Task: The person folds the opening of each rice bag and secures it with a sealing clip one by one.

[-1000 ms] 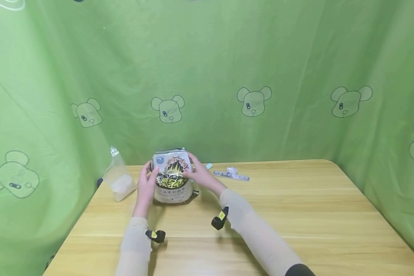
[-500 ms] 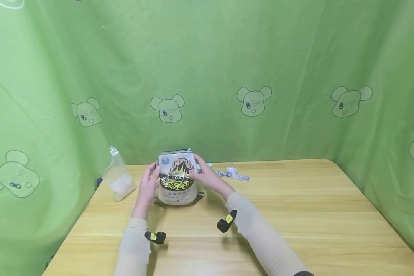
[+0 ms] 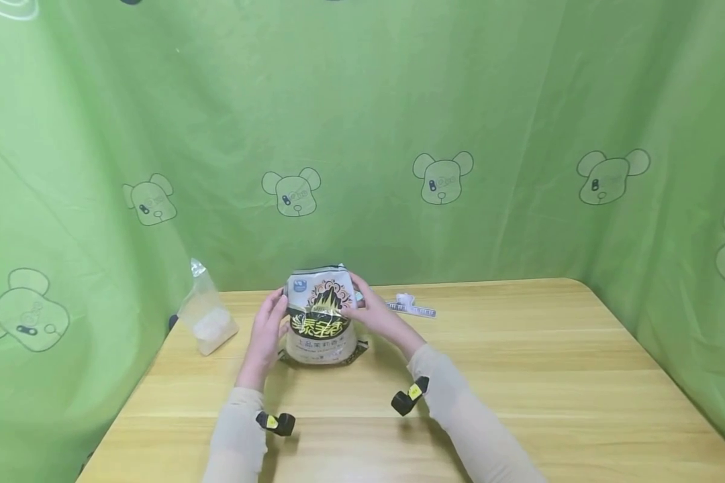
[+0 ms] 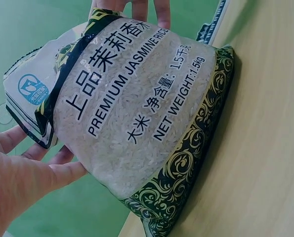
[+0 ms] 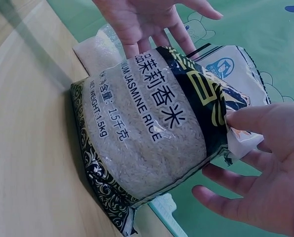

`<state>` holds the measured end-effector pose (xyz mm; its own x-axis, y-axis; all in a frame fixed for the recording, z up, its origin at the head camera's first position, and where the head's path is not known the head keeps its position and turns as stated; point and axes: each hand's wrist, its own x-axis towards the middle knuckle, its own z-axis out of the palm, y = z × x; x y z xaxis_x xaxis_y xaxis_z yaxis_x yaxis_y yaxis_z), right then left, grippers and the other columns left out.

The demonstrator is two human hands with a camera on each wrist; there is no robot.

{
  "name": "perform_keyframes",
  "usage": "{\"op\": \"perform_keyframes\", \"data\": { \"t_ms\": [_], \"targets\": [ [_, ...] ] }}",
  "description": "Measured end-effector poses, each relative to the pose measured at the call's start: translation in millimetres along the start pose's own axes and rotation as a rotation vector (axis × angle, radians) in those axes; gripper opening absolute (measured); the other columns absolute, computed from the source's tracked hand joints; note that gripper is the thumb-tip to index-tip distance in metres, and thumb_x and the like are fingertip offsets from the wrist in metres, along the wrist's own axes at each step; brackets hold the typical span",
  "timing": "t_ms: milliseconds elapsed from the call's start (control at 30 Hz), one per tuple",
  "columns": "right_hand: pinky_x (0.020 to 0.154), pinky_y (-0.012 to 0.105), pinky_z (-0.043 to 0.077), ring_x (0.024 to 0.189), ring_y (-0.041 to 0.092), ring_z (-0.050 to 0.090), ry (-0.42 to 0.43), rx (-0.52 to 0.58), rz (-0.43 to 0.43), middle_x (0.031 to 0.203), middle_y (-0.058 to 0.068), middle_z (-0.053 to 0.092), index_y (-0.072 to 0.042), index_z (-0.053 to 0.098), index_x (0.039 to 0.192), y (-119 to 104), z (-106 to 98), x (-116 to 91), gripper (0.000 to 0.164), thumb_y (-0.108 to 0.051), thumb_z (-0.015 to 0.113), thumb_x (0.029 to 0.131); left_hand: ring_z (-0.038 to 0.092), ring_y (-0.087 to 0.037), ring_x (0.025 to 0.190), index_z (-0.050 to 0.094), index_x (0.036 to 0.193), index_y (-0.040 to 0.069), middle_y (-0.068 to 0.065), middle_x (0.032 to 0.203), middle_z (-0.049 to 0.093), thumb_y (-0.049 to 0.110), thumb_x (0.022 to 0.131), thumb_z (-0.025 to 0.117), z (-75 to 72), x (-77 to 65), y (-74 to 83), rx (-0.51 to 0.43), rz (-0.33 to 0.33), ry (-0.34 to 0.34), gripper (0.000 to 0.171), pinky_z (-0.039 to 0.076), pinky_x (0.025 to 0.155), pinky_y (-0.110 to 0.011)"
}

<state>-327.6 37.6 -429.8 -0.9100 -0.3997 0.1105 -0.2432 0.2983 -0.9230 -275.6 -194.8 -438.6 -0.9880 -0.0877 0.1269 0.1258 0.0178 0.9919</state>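
An upright bag of jasmine rice (image 3: pixel 321 322), printed in black, gold and white, stands on the table between both hands, its top leaning back a little. Along the bag's left side lie the fairly straight fingers of my left hand (image 3: pixel 266 332); its thumb looks free of the bag in the right wrist view. My right hand (image 3: pixel 377 315) pinches the upper right edge, thumb on the front and at least one finger behind. Its lower fingers (image 5: pixel 218 197) spread below that edge in the right wrist view. The bag's back is hidden.
A clear plastic bag with white grains (image 3: pixel 213 325) stands at the table's left edge. Behind my right hand lies a piano-key patterned strip with a pale clip-like piece (image 3: pixel 406 302). A pale teal piece (image 5: pixel 167 215) lies beside the rice bag. Green curtain (image 3: pixel 362 134) hangs behind the table.
The rice bag has moved right and slightly nearer, with both hands moving along. It now covers more of the teal piece and the right hand hides part of the piano-key strip.
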Motion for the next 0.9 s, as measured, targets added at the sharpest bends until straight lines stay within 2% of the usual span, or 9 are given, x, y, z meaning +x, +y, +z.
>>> {"op": "perform_keyframes", "data": {
  "t_ms": [167,333,467,900],
  "targets": [
    [0.098,0.048,0.051,0.116,0.031,0.057,0.0,-0.009,0.004,0.157,0.006,0.033,-0.029,0.015,0.156,4,-7,-4,0.086,-0.019,0.068,0.089,0.04,-0.036,0.138,0.033,0.149,0.011,-0.015,0.153,0.038,0.05,0.1,0.042,5.1,-1.4,0.7,-0.008,0.005,-0.021,0.062,0.032,0.113,-0.059],
    [0.103,0.051,0.047,0.121,0.034,0.056,-0.007,0.003,0.004,0.156,0.009,0.035,-0.03,0.015,0.156,7,-13,-9,0.085,-0.019,0.067,0.09,0.04,-0.036,0.137,0.035,0.147,0.011,-0.015,0.151,0.041,0.049,0.101,0.043,10.8,-1.8,1.3,-0.033,0.008,-0.047,0.061,0.032,0.113,-0.059],
    [0.103,0.051,0.047,0.122,0.035,0.055,-0.021,0.013,-0.005,0.157,0.01,0.032,-0.028,0.014,0.156,10,-20,-13,0.084,-0.018,0.066,0.091,0.04,-0.037,0.137,0.034,0.148,0.009,-0.017,0.15,0.041,0.047,0.101,0.043,15.6,-3.4,2.1,-0.065,0.009,-0.072,0.061,0.032,0.113,-0.058],
    [0.104,0.054,0.045,0.125,0.036,0.053,-0.001,-0.085,-0.002,0.159,0.011,0.028,-0.023,0.012,0.157,16,-39,-32,0.084,-0.024,0.065,0.092,0.036,-0.037,0.141,0.031,0.149,0.012,-0.013,0.154,0.037,0.049,0.101,0.041,34.5,-9.6,0.8,-0.049,-0.008,-0.125,0.062,0.031,0.114,-0.058]
  ]
}}
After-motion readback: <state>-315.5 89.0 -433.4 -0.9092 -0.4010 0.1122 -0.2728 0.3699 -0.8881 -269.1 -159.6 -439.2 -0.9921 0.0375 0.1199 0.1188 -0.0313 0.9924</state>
